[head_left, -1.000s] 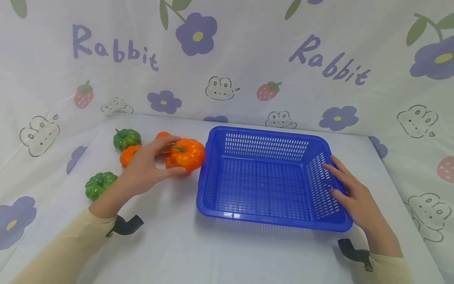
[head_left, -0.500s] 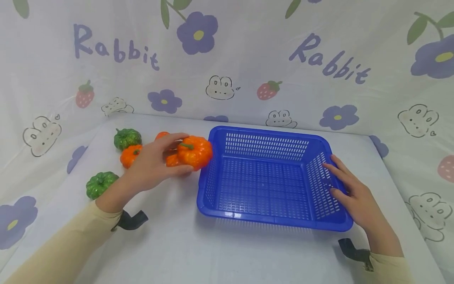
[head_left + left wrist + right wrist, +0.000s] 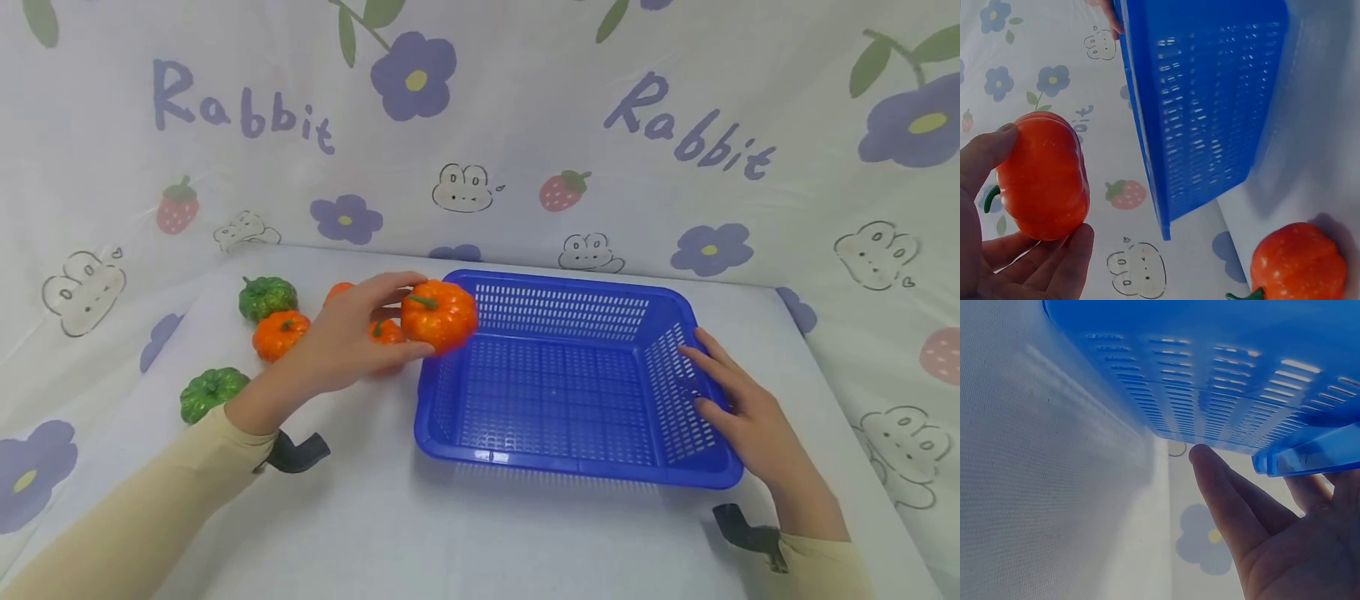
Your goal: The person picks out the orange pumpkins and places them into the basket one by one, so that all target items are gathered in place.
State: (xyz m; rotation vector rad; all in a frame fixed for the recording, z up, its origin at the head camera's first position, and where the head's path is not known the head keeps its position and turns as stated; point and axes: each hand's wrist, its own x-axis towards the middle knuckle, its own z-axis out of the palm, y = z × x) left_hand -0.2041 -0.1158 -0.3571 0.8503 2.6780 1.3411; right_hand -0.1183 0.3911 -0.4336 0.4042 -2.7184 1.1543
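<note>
My left hand (image 3: 348, 337) holds an orange toy pumpkin (image 3: 439, 317) with a green stem between thumb and fingers, raised above the left rim of a blue plastic basket (image 3: 577, 471). In the left wrist view this pumpkin (image 3: 1044, 178) hangs in the air, apart from the basket wall (image 3: 1210, 125). At the basket's right side, my right hand (image 3: 757, 425) grips the rim, some fingertips reaching over it. The right wrist view shows fingers (image 3: 1222, 494) of that hand against the basket's outside. A second orange pumpkin (image 3: 386, 333) stands on the table behind my left hand.
Left on the white table (image 3: 525, 542) lie two green pumpkins, one at the back (image 3: 267, 298) and one nearer (image 3: 212, 393), with an orange pumpkin (image 3: 279, 335) between them. Another orange one (image 3: 339, 290) is partly hidden by my left hand. A patterned curtain (image 3: 510, 125) hangs behind.
My left hand has carried the orange pumpkin right and slightly up, from beside the basket to over its left rim. My right hand has stayed at the basket.
</note>
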